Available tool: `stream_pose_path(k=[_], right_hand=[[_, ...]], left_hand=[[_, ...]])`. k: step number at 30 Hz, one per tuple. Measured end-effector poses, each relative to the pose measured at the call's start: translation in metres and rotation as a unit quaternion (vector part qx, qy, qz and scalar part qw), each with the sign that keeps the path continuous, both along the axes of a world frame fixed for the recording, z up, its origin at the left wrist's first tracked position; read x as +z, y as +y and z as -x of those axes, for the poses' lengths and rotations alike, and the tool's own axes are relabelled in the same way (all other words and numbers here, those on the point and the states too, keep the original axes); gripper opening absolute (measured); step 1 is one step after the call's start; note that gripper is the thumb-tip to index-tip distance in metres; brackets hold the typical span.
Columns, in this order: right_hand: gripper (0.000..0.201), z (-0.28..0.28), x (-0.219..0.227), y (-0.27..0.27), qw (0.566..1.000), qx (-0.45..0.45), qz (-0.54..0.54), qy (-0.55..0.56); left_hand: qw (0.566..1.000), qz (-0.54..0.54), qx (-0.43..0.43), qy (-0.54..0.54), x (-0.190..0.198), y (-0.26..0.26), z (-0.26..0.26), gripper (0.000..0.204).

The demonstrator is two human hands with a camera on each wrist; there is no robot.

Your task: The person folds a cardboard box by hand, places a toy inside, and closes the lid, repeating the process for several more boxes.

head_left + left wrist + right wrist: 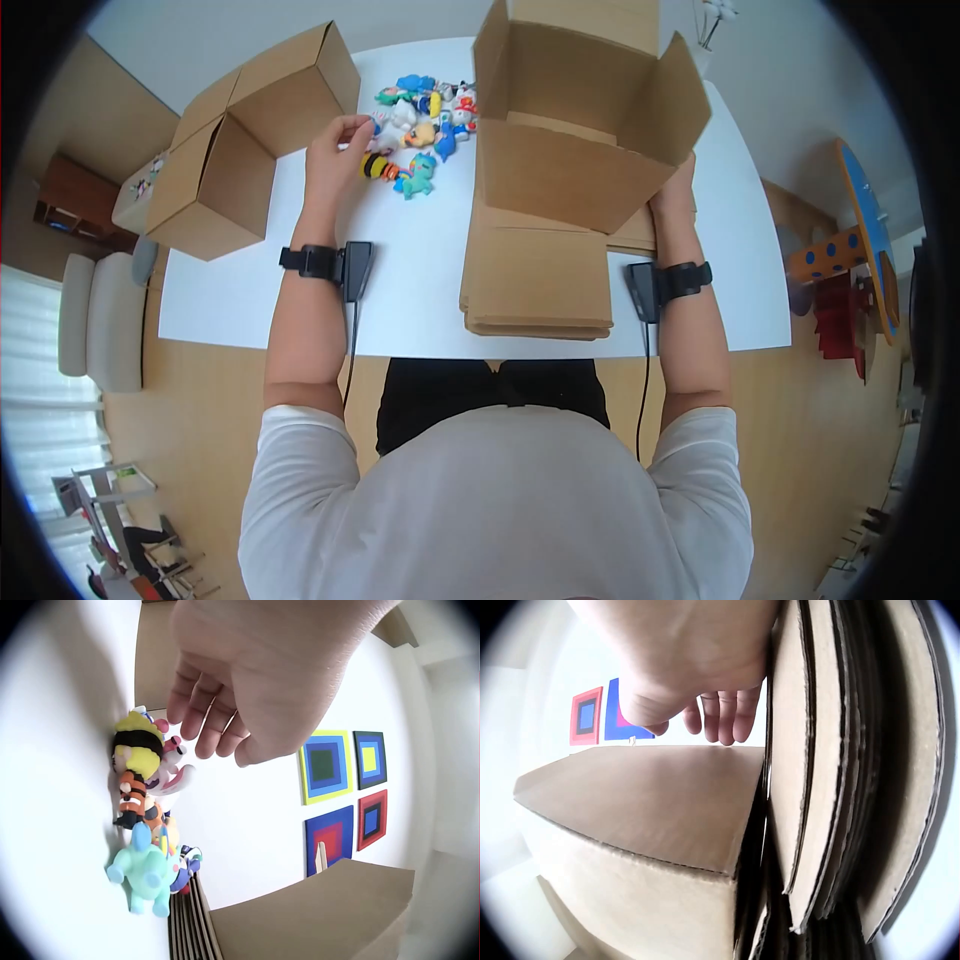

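Observation:
The left hand (335, 165) is at the left edge of a pile of small toy figures (420, 135), fingers bent loosely. In the left wrist view the hand (247, 682) hangs over a yellow and black figure (139, 750), nothing visible in its fingers; a teal figure (150, 866) lies nearer the camera. The right hand (675, 190) is at the right side of an open cardboard box (570, 170), mostly hidden behind its flap. In the right wrist view the fingers (727, 712) extend loosely beyond the box flap (660, 802); contact cannot be told.
Flat folded cardboard (540, 280) is stacked under and in front of the open box. Two joined-looking open boxes (235, 160) stand at the left of the white table (400, 300). A vase with white flowers (705, 60) stands behind, at the back right.

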State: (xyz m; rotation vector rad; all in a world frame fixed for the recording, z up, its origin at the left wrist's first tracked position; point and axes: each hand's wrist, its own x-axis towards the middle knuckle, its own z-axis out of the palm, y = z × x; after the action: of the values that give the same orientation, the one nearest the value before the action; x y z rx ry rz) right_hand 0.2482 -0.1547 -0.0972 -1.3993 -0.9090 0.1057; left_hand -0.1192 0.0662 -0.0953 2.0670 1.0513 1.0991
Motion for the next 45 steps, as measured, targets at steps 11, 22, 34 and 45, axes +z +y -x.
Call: stream_pose_path(k=[11,22,34,45], right_hand=[[0.043,-0.007,-0.005,0.008,0.996,-0.034,0.076,0.013],[0.043,-0.005,-0.012,0.021,0.997,-0.023,0.048,0.052],[0.044,-0.001,-0.024,0.017,0.994,0.021,-0.007,0.106],[0.051,0.016,0.005,0.006,0.998,0.01,-0.011,0.067]], left_hand=[[0.936,-0.125,-0.157,0.289,0.006,-0.044,-0.014,0.061],[0.978,-0.014,-0.137,0.156,0.008,-0.043,-0.014,0.054],[0.991,-0.009,-0.137,0.003,0.017,-0.041,-0.013,0.052],[0.868,-0.332,-0.315,0.196,0.22,-0.187,-0.097,0.041]])
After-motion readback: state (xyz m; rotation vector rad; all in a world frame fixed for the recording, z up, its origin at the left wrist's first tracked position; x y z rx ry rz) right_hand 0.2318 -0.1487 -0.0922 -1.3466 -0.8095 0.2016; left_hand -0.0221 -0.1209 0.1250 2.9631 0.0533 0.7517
